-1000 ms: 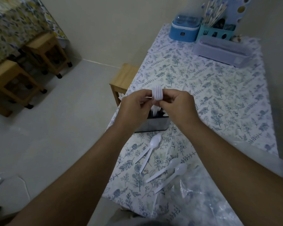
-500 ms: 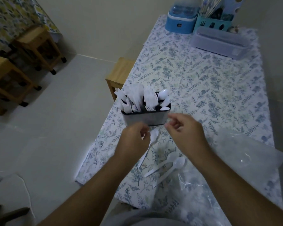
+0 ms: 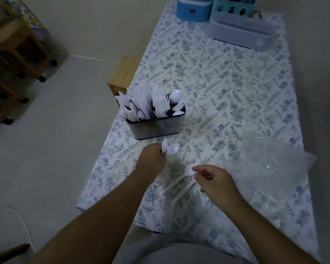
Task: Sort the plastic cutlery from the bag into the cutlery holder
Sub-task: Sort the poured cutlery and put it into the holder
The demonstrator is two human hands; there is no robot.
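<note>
The dark cutlery holder (image 3: 156,128) stands on the floral cloth, packed with white knives at left, forks in the middle and spoons at right. My left hand (image 3: 151,161) grips two white spoons (image 3: 171,147) just in front of the holder, their bowls sticking out past my fingers. My right hand (image 3: 211,178) hovers with curled fingers over two more white spoons (image 3: 176,184) that lie on the cloth, its fingertips at their bowls. The clear plastic bag (image 3: 271,168) lies crumpled at right.
At the table's far end stand a blue box (image 3: 192,10), a teal organiser (image 3: 232,6) and a grey lidded container (image 3: 240,33). A wooden stool (image 3: 124,75) is beside the table's left edge; wooden carts (image 3: 17,54) stand on the floor at left.
Both hands came down from the holder to the table. My left hand took hold of the two spoons in front of the holder; my right hand moved down to the other pair.
</note>
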